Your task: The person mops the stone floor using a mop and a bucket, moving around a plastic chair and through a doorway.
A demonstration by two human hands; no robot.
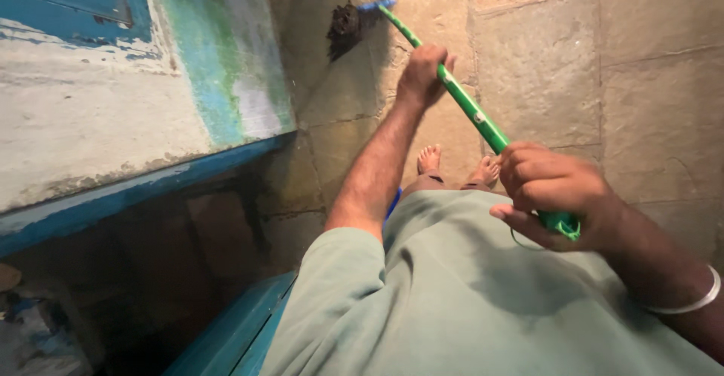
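Green broom handle (471,112): your left hand (424,74) gripped mid-shaft, right hand (554,191) closed round the end; dark brush head (345,29) sat on stone floor (656,82). Best kept low, strokes short.

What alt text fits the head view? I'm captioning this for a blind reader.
Seen from above, a person grips a long green plastic broom handle with both hands, left hand lower on the shaft, right hand at the top end. Its dark bristle head rests on the stone-slab floor beside a worn blue-painted ledge, bare feet below.
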